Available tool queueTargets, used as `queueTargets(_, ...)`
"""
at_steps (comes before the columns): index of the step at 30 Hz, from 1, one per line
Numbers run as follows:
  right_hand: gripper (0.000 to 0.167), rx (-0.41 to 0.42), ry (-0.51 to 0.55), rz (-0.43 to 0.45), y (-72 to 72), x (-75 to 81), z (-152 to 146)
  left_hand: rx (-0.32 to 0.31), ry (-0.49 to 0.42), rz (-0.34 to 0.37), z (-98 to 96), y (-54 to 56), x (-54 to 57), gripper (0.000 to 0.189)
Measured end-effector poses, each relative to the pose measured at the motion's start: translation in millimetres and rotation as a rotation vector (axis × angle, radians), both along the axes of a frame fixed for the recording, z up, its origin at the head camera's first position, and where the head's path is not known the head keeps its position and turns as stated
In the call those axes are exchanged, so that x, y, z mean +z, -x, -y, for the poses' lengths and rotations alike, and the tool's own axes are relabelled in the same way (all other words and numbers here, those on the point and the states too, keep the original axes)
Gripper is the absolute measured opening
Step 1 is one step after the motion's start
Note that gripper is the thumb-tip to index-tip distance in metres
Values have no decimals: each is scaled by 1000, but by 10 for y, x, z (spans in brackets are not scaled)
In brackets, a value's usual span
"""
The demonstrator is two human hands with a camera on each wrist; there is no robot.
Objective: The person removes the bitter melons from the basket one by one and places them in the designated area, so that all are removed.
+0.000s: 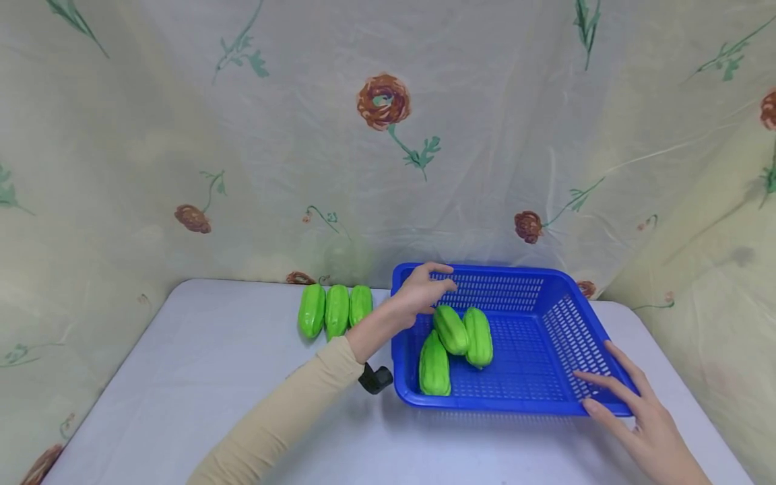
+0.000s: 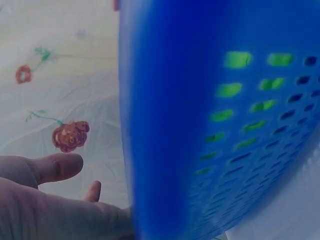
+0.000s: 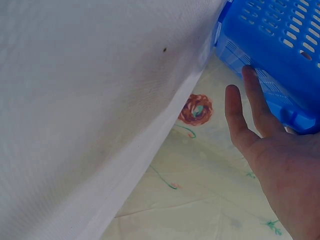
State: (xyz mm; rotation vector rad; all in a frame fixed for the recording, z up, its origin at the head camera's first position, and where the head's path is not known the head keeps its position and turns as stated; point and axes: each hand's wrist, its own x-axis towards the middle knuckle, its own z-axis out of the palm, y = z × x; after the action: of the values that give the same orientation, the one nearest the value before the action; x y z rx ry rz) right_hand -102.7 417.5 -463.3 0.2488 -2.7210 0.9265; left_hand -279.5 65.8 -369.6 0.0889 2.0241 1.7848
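Note:
A blue plastic basket (image 1: 515,405) stands on the table, with three ridged green gourds (image 1: 477,337) lying together in its left part. Over the basket's left end is my left hand (image 1: 422,293), its fingers loosely extended with nothing between them. In the left wrist view, green shows through the slots of the basket wall (image 2: 165,120) beside that hand (image 2: 45,200). At the basket's front right corner my right hand (image 1: 649,421) spreads its fingers along the rim. The right wrist view shows this hand (image 3: 285,160) with straight fingers against the basket's side (image 3: 285,55).
Several similar green gourds (image 1: 312,311) lie side by side on the white table (image 1: 182,377), left of the basket. A small black object (image 1: 377,379) sits beyond the left sleeve, partly hidden by it. Flower-patterned cloth (image 1: 291,135) hangs behind and at the sides.

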Motion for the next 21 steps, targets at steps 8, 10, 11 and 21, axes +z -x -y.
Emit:
queueTargets(8, 39, 7, -1, -15, -2, 18, 18, -35, 27, -9, -6, 19, 49, 47)
queueTargets(10, 39, 5, -3, -12, -3, 18, 18, -52, 26, -8, -24, 22, 77, 47)
queueTargets(11, 39, 5, -2, -12, -4, 16, 17, -61, 26, -7, -35, 25, 90, 47)
queueTargets(21, 39, 4, 1, -3, 0, 7, 3, -54, 21, 25, -225, 62, 216, 44)
